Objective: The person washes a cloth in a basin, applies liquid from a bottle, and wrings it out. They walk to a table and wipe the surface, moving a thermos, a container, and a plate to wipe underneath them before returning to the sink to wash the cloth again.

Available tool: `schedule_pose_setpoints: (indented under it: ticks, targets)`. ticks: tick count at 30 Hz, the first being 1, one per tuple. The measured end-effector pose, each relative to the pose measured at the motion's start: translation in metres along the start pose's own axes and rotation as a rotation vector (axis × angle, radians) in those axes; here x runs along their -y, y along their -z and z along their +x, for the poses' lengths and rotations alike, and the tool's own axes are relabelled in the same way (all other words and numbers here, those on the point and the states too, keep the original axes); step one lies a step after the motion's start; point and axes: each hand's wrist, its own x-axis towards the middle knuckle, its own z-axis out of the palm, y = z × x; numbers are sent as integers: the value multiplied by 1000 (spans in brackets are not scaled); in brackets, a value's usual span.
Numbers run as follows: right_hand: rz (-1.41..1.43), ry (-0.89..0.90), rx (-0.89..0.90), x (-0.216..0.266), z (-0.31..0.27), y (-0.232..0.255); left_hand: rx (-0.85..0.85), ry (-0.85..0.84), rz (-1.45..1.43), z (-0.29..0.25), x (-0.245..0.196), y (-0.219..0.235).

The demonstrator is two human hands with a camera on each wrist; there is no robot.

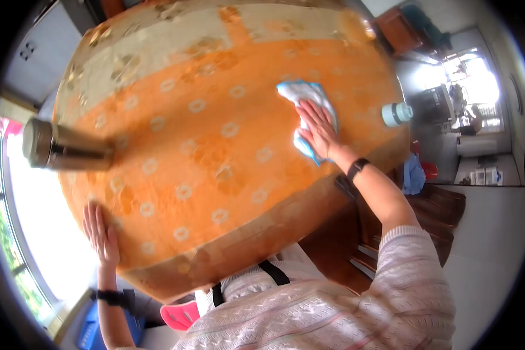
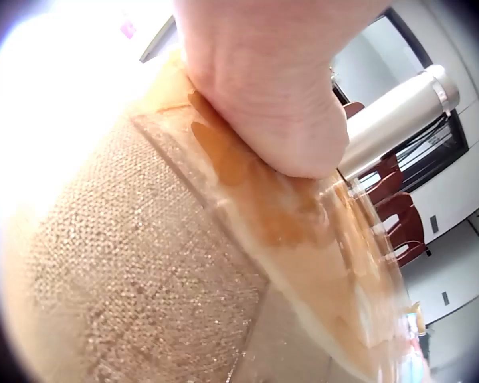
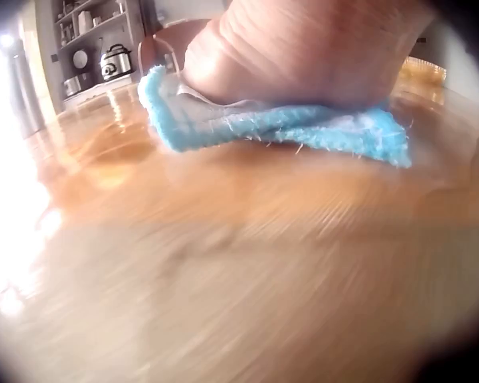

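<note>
Pressing the cloth [image 1: 303, 91], likely soft and best held centrally, under our flat right hand [image 1: 319, 128], we rest our open left hand [image 1: 102, 238] on the table [image 1: 204, 181].

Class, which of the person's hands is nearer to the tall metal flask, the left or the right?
Left. The left hand rests at the edge of the table, near the metal flask; the right hand presses a cloth farther across.

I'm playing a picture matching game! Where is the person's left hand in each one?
Head view: the left hand is at the lower left, by the table's edge.
Left wrist view: big, at the top middle.
Right wrist view: no left hand to be seen.
Shared landmark: the orange tabletop.
</note>
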Motion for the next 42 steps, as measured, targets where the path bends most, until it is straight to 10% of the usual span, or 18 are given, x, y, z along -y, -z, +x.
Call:
schedule_pose_setpoints:
  ticks: [8, 13, 16, 19, 27, 38, 42]
  targets:
    - [-50, -170, -141, -97, 76, -14, 32, 166, 268, -30, 6, -23]
    - [61, 49, -67, -44, -10, -4, 134, 499, 346, -11, -112, -3]
    - [163, 161, 228, -44, -100, 16, 154, 452, 242, 1, -175, 15]
    - [220, 214, 157, -98, -137, 22, 172, 385, 185, 3, -204, 36]
    - [-63, -214, -141, -176, -32, 3, 82, 147, -181, 59, -276, 53]
    - [45, -100, -385, -187, -27, -15, 191, 139, -341, 57, -348, 100]
    - [-4, -113, -231, -182, -25, -10, 241, 690, -581, 51, -330, 121]
